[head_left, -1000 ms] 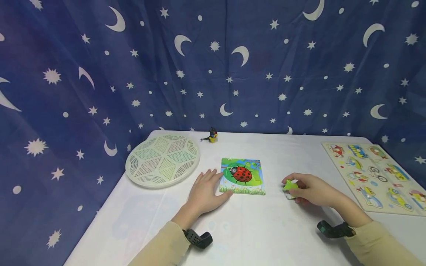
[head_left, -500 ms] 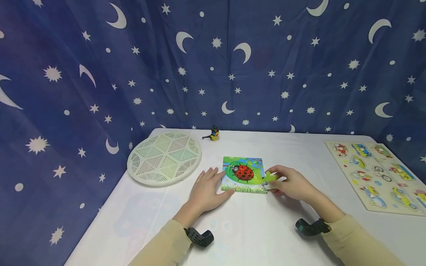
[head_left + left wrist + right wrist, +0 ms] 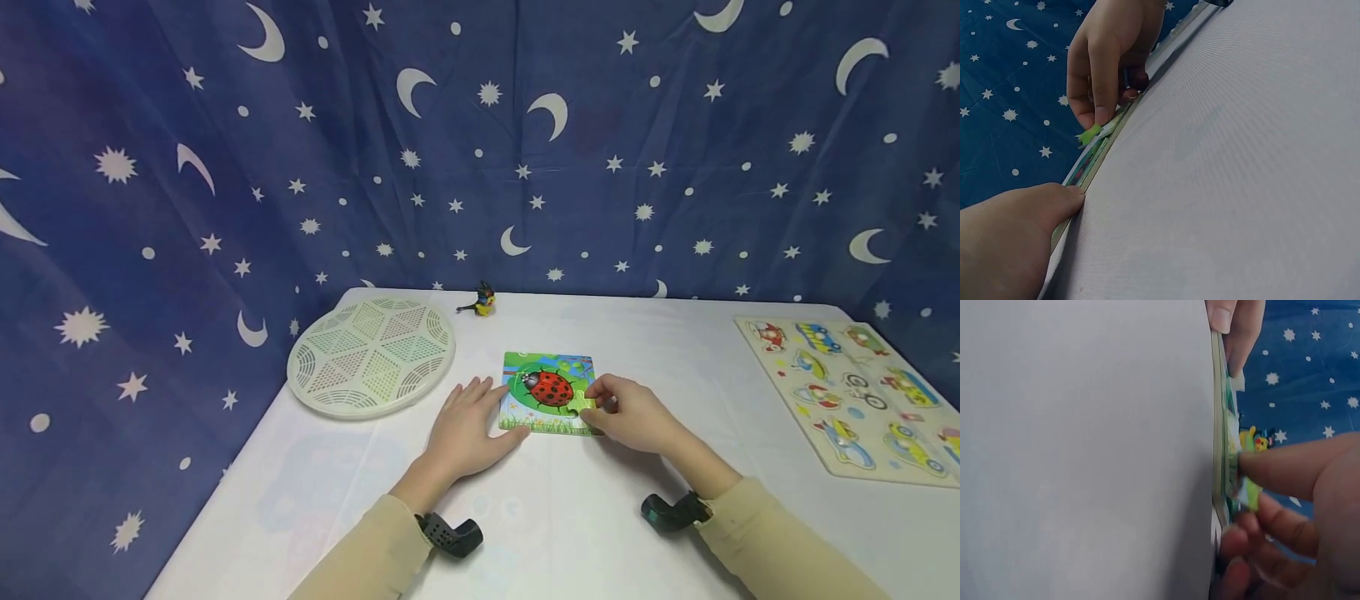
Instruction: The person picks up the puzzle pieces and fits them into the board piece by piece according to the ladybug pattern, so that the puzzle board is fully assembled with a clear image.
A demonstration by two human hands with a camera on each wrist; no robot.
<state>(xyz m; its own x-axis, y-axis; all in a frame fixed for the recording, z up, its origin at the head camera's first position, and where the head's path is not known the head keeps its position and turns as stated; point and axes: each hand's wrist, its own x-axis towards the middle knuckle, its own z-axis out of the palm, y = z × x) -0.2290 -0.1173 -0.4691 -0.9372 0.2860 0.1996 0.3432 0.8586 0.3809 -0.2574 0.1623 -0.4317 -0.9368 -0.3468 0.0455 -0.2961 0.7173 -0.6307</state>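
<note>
A square ladybug jigsaw puzzle [image 3: 536,419] lies flat on the white table in the head view. My left hand [image 3: 467,432] rests against its left side, fingers stretched out, with the thumb touching the near-left corner. At the puzzle's right side, my right hand [image 3: 633,417] pinches a green puzzle piece [image 3: 580,402] between thumb and fingers. The left wrist view has this green piece [image 3: 1089,135] tilted just above the board's surface. Fingers partly cover it in the right wrist view. Whether the piece touches its slot cannot be told.
A round pale perforated board [image 3: 371,358] lies at the left. Behind the puzzle stands a small black-and-yellow winged toy figure [image 3: 483,300]. A wooden vehicle puzzle board [image 3: 855,400] lies at the right. A dark blue star-patterned curtain [image 3: 480,150] hangs behind the table.
My right hand has carried the green puzzle piece leftward from the open table to over the ladybug puzzle's right side. My left hand has stayed at the puzzle's left edge.
</note>
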